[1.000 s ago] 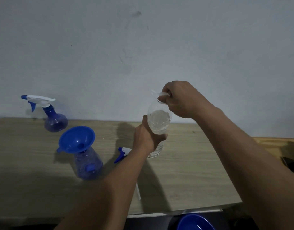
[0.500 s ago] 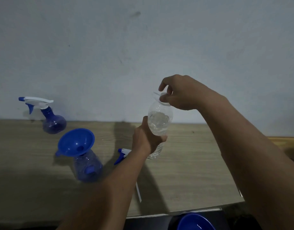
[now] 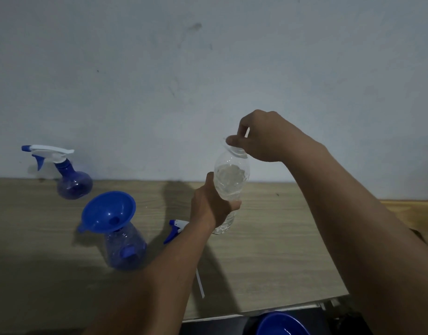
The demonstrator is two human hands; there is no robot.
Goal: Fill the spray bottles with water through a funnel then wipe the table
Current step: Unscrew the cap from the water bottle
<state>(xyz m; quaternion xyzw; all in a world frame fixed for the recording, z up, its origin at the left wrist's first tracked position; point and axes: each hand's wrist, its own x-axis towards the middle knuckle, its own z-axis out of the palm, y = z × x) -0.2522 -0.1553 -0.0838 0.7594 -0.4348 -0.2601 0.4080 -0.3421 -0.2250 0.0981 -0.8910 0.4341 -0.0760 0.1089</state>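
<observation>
Scanning from the left, I am seeing the capped spray bottle (image 3: 72, 180) by the wall; the funnel (image 3: 109, 211) is sitting in the open spray bottle (image 3: 126, 247); my left hand (image 3: 213, 209) is wrapping the clear water bottle (image 3: 231, 180) low on its body above the table (image 3: 280, 238); thin, squashy plastic, I am judging, so gripping gently; my right hand (image 3: 263, 139) is pinching its cap.

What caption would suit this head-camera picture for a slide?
Left hand grips a clear water bottle while the right hand works its cap, beside a funnel set in a blue spray bottle.
</observation>
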